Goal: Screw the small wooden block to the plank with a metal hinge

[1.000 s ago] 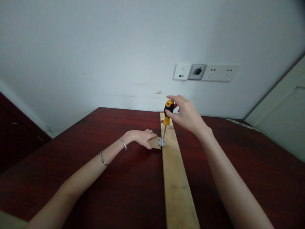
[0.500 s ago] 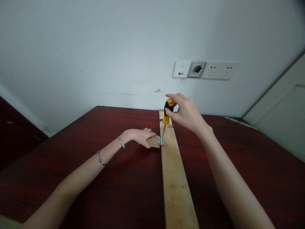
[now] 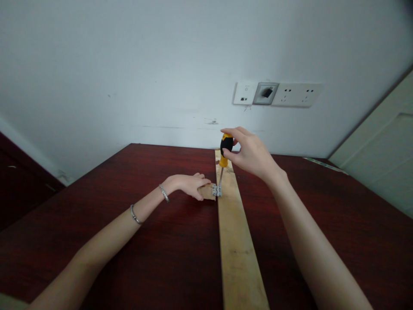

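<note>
A long pale wooden plank [image 3: 237,245] lies on the dark red table [image 3: 161,258], running away from me. A small wooden block [image 3: 206,192] sits against its left edge, joined by a small metal hinge [image 3: 216,190]. My left hand [image 3: 189,185] is closed on the block and presses it down. My right hand [image 3: 251,153] pinches the yellow and black handle of a screwdriver [image 3: 224,155]. The tool stands nearly upright with its tip on the hinge.
A white wall rises behind the table with a row of sockets [image 3: 277,94]. A pale door [image 3: 380,159] stands at the right. Dark furniture [image 3: 19,172] is at the left. Two bracelets circle my left wrist.
My right fingers have shifted round the screwdriver handle, which leans slightly further left. The left hand and the block stay put.
</note>
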Demonstrator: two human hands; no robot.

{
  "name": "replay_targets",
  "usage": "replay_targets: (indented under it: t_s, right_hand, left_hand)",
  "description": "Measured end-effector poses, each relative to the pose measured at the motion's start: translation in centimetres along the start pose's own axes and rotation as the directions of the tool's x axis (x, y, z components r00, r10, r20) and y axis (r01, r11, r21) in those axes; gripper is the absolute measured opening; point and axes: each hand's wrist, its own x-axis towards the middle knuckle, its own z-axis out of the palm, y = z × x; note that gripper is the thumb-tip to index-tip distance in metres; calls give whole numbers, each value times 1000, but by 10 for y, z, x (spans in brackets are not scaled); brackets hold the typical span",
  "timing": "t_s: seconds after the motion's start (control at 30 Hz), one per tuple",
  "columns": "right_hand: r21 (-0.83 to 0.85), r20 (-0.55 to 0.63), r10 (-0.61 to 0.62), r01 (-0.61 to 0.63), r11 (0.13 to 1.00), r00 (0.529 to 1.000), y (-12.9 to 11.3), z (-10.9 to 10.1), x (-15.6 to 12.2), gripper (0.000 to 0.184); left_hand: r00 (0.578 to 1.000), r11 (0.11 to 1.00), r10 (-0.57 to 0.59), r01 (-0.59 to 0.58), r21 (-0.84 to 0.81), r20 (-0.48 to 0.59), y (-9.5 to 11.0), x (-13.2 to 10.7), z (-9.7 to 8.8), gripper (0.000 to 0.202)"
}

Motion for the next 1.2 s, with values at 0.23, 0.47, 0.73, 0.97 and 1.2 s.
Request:
replay_targets:
  t_s: [0.23,0.47,0.73,0.97,1.2]
  right_hand:
    - [-87,1,57,-57,995,998,0,4,0,43]
    - [17,-20,30,-30,999,999,3,6,1,54]
    - [59,-17,-74,75,995,997,3,7,0,44]
    - [31,-39,-9,11,999,999,5,11,2,36]
    - [127,-71,43,-34,991,997,7,14,3,49]
  left_hand:
    - [1000,1000,-2,2,2,9,1,-1,-2,84]
    - [1000,1000,3,-4,20,6,-1,1,0,84]
    - [1000,1000,5,-5,16,1,0,0,-1,84]
    - [1000,1000,-7,7,3,14,2,-1,-2,85]
    - [1000,1000,-2,2,-8,5,3,-1,-2,83]
